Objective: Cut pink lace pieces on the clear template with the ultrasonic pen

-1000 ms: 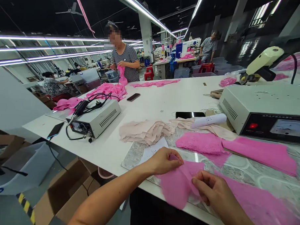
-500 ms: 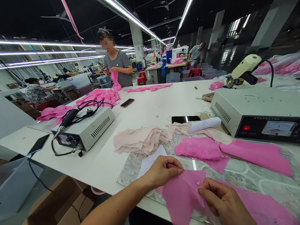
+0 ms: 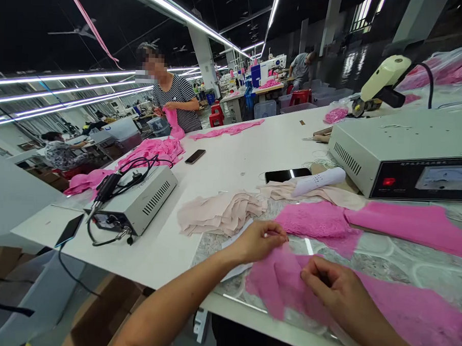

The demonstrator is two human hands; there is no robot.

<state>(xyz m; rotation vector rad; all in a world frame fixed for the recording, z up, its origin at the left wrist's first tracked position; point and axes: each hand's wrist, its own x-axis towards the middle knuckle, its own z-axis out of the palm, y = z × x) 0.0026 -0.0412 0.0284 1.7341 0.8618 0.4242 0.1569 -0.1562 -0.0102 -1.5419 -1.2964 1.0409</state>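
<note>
My left hand (image 3: 259, 240) pinches the upper edge of a thin pink fabric piece (image 3: 275, 282) that lies on the patterned glass mat (image 3: 384, 258) at the table's near edge. My right hand (image 3: 336, 292) is closed on the same piece a little to the right, fingers curled over it. More pink fabric (image 3: 419, 319) spreads under and beyond my right forearm. Just above my left hand lies a pink lace piece (image 3: 315, 222), and left of it a stack of beige fabric pieces (image 3: 219, 211).
A grey machine with a meter (image 3: 404, 150) stands at right, a smaller grey unit with cables (image 3: 134, 199) at left. Phones (image 3: 288, 174) (image 3: 195, 156) lie on the white table (image 3: 235, 158). A person in a striped shirt (image 3: 176, 102) handles pink fabric across it.
The view has shifted slightly. My hands have slid the pink piece further onto the mat, and my left hand has moved up and right along its edge.
</note>
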